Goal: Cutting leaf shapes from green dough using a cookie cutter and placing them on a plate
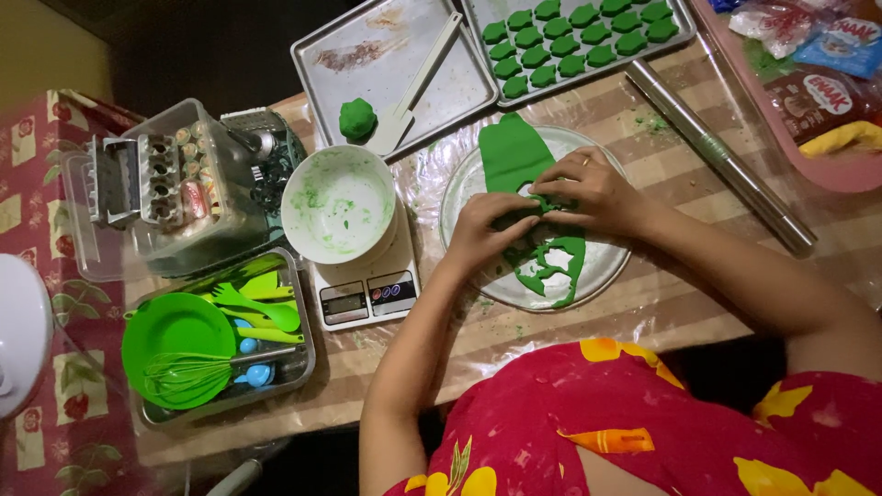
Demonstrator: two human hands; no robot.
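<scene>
A sheet of rolled green dough point(512, 156) with cut-out holes lies on a round metal plate point(457, 197) at the middle of the table. My left hand point(484, 231) and my right hand point(593, 191) meet over the dough, fingers pinching and gathering it near the cut-outs. What sits between the fingertips is hidden. A baking tray point(684, 29) at the back holds several small green cut shapes point(574, 37).
A second tray point(386, 55) holds a green dough ball point(356, 119) and a white scraper point(413, 87). A white bowl point(339, 204) sits on a kitchen scale point(367, 294). A metal rolling pin point(721, 156) lies right. Left are a tub of green utensils point(216, 340) and a clear box point(175, 184).
</scene>
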